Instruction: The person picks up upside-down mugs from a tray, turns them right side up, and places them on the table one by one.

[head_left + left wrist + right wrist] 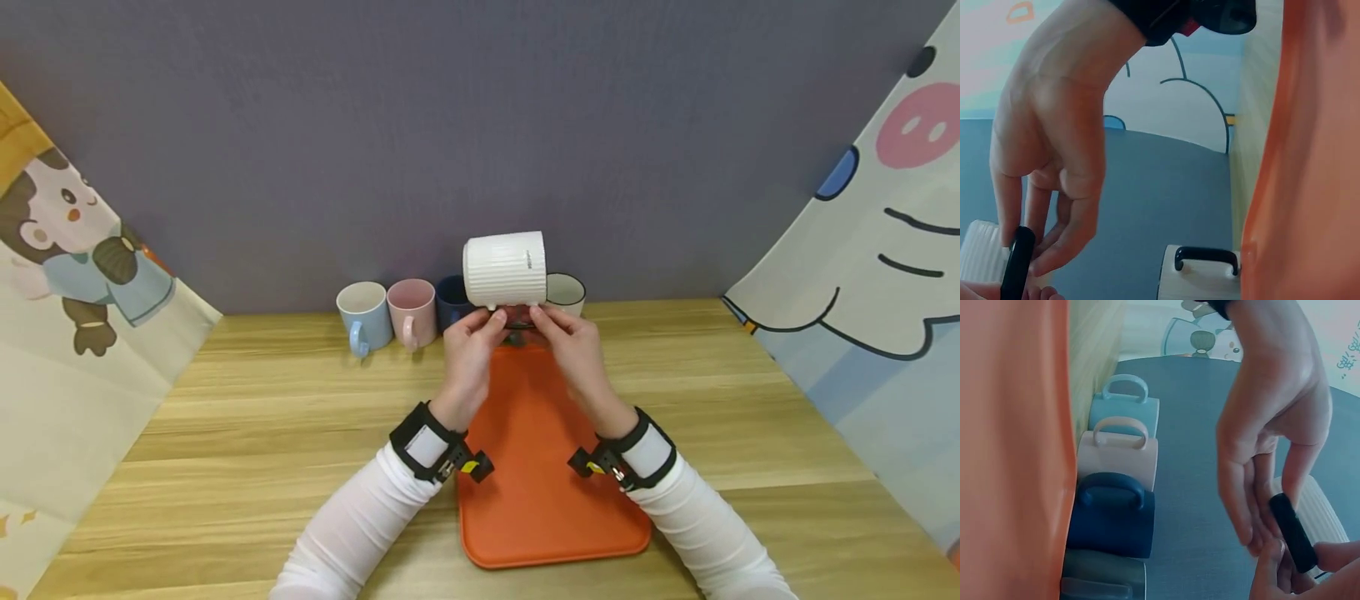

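A white ribbed mug (504, 268) is held up on its side above the far edge of the table, with small dark lettering near one end. Its black handle (1294, 534) points toward me. My left hand (467, 354) pinches the handle near the left end, thumb and fingers on either side. On the other end, my right hand (579, 358) pinches the same handle in a mirrored way. The fingertips of both hands come close together there. Behind the mug, parts of the row of cups are hidden.
Along the back wall stand a light blue mug (365, 315), a pink mug (412, 310), a navy mug (451, 296), a dark grey-green mug (1107, 569) and a white mug with black rim and handle (567, 292). An orange tray (551, 500) lies beneath my forearms on the wooden table (262, 433).
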Action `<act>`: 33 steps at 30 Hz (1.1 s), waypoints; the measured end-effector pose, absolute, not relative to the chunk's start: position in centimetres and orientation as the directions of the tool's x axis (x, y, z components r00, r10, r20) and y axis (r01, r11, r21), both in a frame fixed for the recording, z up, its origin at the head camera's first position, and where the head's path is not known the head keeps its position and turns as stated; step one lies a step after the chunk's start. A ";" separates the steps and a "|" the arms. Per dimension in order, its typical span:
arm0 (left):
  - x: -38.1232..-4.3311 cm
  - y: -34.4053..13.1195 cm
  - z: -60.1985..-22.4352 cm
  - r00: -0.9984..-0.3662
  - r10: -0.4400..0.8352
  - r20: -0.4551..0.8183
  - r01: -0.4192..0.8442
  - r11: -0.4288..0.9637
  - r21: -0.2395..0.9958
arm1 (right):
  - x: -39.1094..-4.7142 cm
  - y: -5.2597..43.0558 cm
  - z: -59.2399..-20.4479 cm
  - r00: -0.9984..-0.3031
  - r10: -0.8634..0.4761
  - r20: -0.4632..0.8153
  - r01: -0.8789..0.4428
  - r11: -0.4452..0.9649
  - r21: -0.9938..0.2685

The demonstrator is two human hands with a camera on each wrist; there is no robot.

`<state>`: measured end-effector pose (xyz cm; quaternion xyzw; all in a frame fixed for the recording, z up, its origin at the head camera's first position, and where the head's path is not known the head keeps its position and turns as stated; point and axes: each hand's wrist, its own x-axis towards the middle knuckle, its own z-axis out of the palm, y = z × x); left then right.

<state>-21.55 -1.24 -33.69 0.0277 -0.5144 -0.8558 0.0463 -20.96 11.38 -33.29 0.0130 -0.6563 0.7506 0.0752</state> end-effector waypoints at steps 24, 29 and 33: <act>-21.2 -0.6 -34.2 -1.000 -0.008 0.004 0.008 -0.552 0.834 | -20.9 11.3 -33.6 -0.981 -0.110 0.161 -0.080 -0.526 -0.846; -21.1 -0.5 -34.2 -1.000 0.005 0.007 0.003 -0.543 0.840 | -21.0 11.4 -34.0 -0.967 -0.106 0.233 -0.132 -0.571 -0.810; -21.0 -0.4 -34.3 -1.000 0.009 0.026 0.017 -0.532 0.847 | -20.7 11.3 -33.3 -0.981 -0.084 0.176 -0.095 -0.582 -0.808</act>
